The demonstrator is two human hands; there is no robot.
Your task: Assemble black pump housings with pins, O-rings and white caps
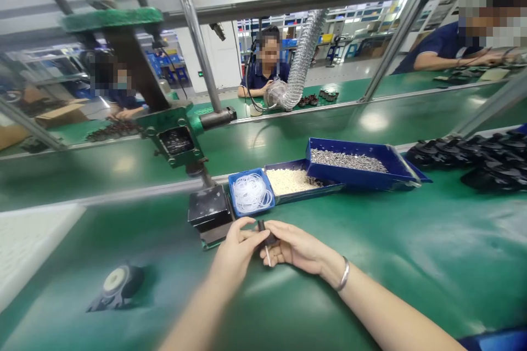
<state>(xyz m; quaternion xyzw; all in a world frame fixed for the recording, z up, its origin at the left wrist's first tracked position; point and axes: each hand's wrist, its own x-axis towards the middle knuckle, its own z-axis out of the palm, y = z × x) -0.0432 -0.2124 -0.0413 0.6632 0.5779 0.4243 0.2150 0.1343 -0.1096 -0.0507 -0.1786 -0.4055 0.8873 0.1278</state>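
Note:
A small black part (269, 237) with a thin white rod sticking out of its lower end is held between both hands, just in front of the blue bins. My left hand (239, 247) grips it from the left with thumb and fingers. From the right, my right hand (290, 247) closes its fingers round the same part; a silver bracelet (344, 275) is on that wrist. Beyond the hands stand a blue bin of white rings (251, 193), a bin of cream-coloured pieces (288, 182) and a raised blue bin of small metal pieces (349, 160).
A green press (177, 140) with a black block (209, 208) stands left of the bins. A black part with a cream disc (116, 281) lies at the lower left, near a white tray (33, 241). Black parts (473, 156) are heaped at right. People sit beyond the frame.

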